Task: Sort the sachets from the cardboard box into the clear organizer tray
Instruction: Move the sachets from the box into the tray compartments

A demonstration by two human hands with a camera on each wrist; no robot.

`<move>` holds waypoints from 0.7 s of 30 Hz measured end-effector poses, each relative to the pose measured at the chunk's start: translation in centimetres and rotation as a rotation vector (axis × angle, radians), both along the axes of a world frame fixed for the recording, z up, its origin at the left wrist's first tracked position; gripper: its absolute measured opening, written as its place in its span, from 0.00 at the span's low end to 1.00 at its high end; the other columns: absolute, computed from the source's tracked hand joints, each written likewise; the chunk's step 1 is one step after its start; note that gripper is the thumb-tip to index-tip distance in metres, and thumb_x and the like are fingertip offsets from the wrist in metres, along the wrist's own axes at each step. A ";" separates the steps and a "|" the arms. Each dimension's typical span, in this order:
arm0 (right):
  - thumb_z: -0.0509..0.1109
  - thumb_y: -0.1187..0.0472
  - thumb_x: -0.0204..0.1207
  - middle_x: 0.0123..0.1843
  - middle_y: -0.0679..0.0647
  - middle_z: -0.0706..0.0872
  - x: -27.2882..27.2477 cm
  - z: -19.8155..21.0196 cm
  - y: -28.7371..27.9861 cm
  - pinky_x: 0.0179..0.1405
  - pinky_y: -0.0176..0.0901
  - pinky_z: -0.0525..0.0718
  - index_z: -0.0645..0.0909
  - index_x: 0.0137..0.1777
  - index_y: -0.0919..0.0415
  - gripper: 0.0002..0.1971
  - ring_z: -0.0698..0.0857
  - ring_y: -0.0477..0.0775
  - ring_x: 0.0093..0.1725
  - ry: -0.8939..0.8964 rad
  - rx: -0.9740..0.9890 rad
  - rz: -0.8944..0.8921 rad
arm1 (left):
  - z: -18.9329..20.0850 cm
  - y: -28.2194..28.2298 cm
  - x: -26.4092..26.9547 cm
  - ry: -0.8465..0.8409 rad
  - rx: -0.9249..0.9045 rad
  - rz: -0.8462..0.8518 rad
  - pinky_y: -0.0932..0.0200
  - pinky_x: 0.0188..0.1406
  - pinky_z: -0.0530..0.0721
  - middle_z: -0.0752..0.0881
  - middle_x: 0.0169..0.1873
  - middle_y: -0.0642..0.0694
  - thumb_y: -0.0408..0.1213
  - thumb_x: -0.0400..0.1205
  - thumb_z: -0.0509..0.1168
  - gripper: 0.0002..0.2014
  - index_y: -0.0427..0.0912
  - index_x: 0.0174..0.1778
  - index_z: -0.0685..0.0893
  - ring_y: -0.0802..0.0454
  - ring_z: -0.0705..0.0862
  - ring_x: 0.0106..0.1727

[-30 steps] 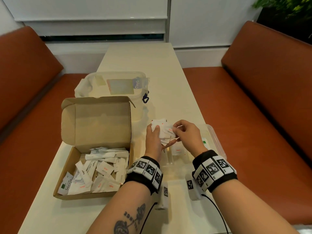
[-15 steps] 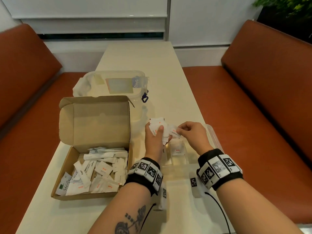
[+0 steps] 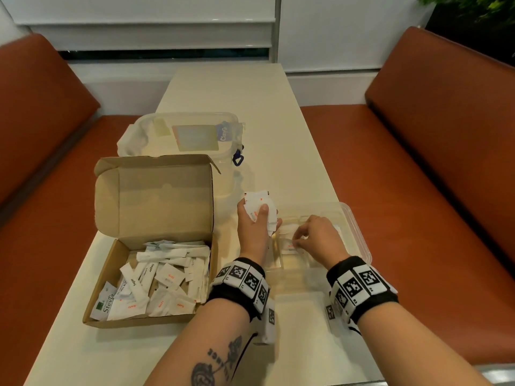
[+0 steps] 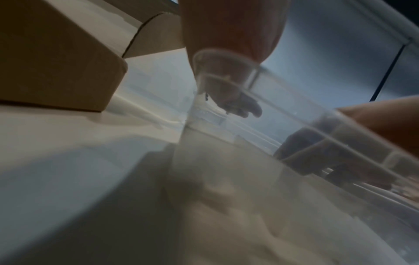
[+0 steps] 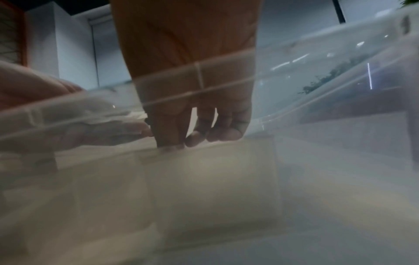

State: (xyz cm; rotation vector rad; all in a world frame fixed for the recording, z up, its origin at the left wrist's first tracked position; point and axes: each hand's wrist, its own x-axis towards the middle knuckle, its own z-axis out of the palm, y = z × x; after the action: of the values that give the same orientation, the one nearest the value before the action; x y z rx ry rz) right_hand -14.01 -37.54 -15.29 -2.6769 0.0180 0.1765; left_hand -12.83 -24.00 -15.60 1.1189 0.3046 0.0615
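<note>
Two orange benches (image 3: 434,151), lidded plastic container (image 3: 186,135) behind cardboard box (image 3: 156,207)

brown cardboard box (image 3: 156,207) w/ white sachets (image 3: 167,285), orange print; one green-logo stevia sachet (image 3: 104,302) at 7 o'clock; black-white checker wristbands (image 3: 242,282); rust-orange benches (image 3: 418,168).

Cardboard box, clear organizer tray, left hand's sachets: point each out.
cardboard box (image 3: 156,201): head view, inside of raised lid.
clear organizer tray (image 3: 355,227): head view, right rim.
sachets (image 3: 257,203): head view, top sachet in left hand.
</note>
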 end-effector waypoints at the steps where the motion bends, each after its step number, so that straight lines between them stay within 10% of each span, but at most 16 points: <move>1: 0.76 0.56 0.72 0.45 0.48 0.75 0.0 0.0 0.0 0.46 0.38 0.74 0.88 0.44 0.55 0.04 0.76 0.49 0.50 -0.015 0.003 0.005 | 0.0 0.0 0.0 -0.004 0.007 -0.004 0.54 0.38 0.90 0.79 0.65 0.36 0.30 0.85 0.60 0.21 0.45 0.73 0.67 0.36 0.84 0.59; 7: 0.76 0.59 0.70 0.38 0.46 0.75 -0.5 -0.4 0.1 0.32 0.31 0.64 0.76 0.40 0.53 0.10 0.73 0.48 0.42 -0.094 0.074 0.016 | 0.3 0.4 -0.2 -0.024 -0.004 -0.012 0.52 0.41 0.90 0.80 0.64 0.35 0.30 0.85 0.60 0.18 0.50 0.68 0.69 0.37 0.85 0.58; 21: 0.78 0.58 0.68 0.42 0.45 0.75 -0.7 -1.2 0.5 0.46 0.36 0.65 0.82 0.46 0.55 0.09 0.68 0.48 0.48 -0.140 -0.020 0.077 | 0.0 0.6 -0.2 -0.020 0.039 -0.039 0.50 0.42 0.90 0.81 0.63 0.35 0.30 0.85 0.60 0.17 0.48 0.69 0.69 0.36 0.86 0.58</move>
State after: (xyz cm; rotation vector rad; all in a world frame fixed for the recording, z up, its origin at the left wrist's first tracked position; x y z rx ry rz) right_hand -14.71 -37.06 -16.49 -2.7056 -0.1281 0.0131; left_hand -13.04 -23.44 -15.57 1.1619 0.2644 0.0438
